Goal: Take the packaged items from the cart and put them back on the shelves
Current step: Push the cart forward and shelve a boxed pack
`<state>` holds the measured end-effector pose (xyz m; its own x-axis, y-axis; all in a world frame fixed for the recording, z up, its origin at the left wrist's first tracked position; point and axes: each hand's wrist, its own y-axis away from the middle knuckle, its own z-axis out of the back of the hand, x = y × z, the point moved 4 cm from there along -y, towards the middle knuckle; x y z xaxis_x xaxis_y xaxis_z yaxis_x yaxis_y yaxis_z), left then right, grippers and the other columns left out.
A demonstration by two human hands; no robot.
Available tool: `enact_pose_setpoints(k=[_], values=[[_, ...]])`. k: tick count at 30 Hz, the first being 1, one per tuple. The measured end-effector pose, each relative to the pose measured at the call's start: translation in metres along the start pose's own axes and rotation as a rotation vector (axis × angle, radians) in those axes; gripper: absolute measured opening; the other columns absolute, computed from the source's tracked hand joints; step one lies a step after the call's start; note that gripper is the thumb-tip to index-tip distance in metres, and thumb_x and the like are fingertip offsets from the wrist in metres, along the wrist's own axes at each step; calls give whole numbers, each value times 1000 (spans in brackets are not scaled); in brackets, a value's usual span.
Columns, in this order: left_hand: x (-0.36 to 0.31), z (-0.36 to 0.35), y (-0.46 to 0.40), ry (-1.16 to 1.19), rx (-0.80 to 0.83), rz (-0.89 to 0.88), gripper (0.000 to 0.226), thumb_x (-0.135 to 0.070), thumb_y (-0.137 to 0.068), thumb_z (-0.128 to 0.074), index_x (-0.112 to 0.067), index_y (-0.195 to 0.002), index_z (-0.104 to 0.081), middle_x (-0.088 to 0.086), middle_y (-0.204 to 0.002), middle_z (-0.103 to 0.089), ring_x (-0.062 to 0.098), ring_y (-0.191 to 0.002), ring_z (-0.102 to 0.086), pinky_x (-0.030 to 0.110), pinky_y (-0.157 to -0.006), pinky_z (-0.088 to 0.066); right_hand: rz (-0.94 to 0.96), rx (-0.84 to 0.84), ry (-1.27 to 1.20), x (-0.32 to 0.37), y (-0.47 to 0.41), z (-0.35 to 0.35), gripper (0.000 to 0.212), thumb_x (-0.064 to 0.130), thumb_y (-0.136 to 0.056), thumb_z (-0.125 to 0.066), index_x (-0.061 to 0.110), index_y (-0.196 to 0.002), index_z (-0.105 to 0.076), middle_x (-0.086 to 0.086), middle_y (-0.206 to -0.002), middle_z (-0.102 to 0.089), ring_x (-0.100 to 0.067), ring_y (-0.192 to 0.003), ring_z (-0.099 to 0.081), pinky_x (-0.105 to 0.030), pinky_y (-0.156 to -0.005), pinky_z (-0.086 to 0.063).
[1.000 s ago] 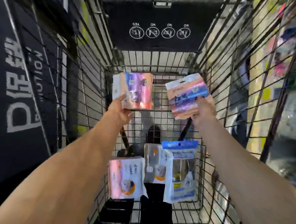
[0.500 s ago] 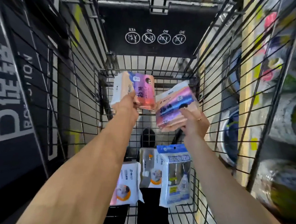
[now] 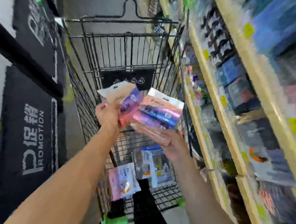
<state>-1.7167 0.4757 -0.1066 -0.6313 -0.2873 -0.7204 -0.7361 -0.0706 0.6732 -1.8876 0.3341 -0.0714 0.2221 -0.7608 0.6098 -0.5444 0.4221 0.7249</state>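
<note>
Above the black wire cart point(image 3: 123, 57), my left hand point(image 3: 107, 115) grips a shiny purple-and-pink packet point(image 3: 125, 99) by its lower edge. My right hand point(image 3: 166, 141) lies palm up under a second pink-and-blue packet point(image 3: 159, 113), fingers fairly straight, thumb hidden. The two packets overlap in the middle. Down in the cart's near section lie a pink-and-white packet point(image 3: 123, 181) and a blue-topped blister pack point(image 3: 155, 166), with another pack partly hidden behind it.
Wooden shelves point(image 3: 230, 121) full of blurred packaged goods run along the right, close to the cart's side. Black promotion panels point(image 3: 31, 138) line the left. The cart's green corner bumpers point(image 3: 114, 222) sit near my body.
The view has swung up and right, bringing the shelves into sight. Both hands have lifted the packets higher and closer together, so they now overlap; the right packet now rests on my palm.
</note>
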Motion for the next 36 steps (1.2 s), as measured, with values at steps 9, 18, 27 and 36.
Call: enact_pose_setpoints(k=[9,18,27,36], values=[[-24,-49,143,-482,527,-72,33,-13,-86,-70,-12,-113,-52,13,-84,-64,12,-43,-60,27,-40,-50,274,-204,-86,24,123,36,35,-9,-82,-66,16,-108,-66,-7,-106,-75,-30,-96,-73,-46,-88,-58],[46,-127,257,-667,866,-94,21,-12,-88,-64,-22,-106,-57,8,-79,-64,22,-58,-61,39,-51,-57,603,-538,160,75,218,159,6,27,-86,-75,22,-90,-75,16,-75,-71,6,-65,-63,-18,-64,-46],[91,-187,354,-816,1081,-152,31,-19,-79,-71,-29,-100,-50,18,-97,-66,25,-65,-60,34,-52,-48,576,-520,-94,98,270,256,15,24,-88,-72,11,-96,-74,6,-87,-74,-1,-73,-71,-15,-58,-47],[74,-262,357,-967,1258,-136,24,-2,-94,-46,-14,-114,-41,7,-81,-65,22,-62,-61,35,-52,-51,601,-564,-116,145,247,247,22,29,-93,-65,11,-105,-70,3,-101,-71,-9,-88,-65,-19,-67,-42]])
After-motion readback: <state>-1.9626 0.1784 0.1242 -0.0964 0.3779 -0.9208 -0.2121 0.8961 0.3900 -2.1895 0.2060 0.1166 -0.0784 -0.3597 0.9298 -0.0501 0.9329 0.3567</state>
